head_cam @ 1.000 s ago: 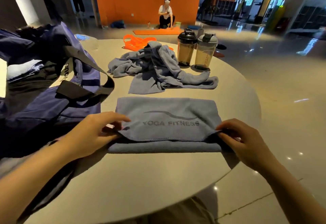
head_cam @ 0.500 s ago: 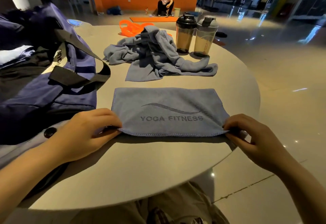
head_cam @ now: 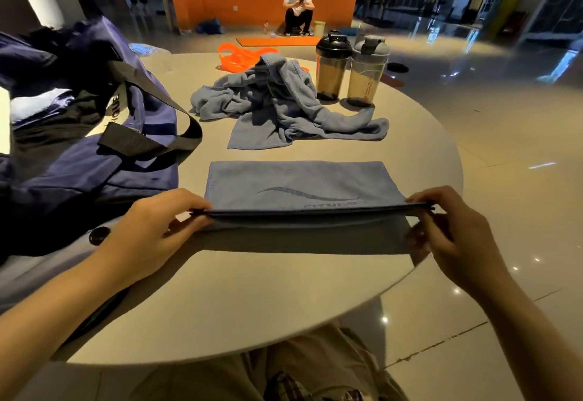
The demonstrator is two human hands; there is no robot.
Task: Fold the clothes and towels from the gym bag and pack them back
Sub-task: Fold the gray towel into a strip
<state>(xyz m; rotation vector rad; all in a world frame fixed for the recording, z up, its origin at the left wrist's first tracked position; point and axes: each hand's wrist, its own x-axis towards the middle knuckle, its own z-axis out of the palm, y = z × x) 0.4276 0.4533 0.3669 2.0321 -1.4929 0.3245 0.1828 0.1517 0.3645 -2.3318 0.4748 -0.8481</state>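
Gym bag (head_cam: 79,161): navy, open, lying at 9 o'clock on the round table (head_cam: 252,299); dark and pale garments visible inside, black strap draped toward the centre.
Left hand (head_cam: 148,230): fingers curled, pinching the near left corner of the folded towel (head_cam: 303,186), edge lifted clear of the table.
Folded towel: blue, printed logo uppermost, spread flat at table centre; near edge raised taut between both hands, far edge resting on the table.
Loose towel (head_cam: 284,107): same blue, heaped unfolded at 12 o'clock, not yet dealt with.
Shaker bottles (head_cam: 350,69): two, upright, touching side by side at 1 o'clock, just beyond the heap.
Right hand (head_cam: 448,227): fingers curled, pinching the near right corner.
Step in hand: judged a further fold of the first towel, near edge to be carried toward 12 o'clock.
Next move calls for: both corners travelling level, landing square on the far edge; then flattening.
Remaining: heap to fold, both towels to pack.
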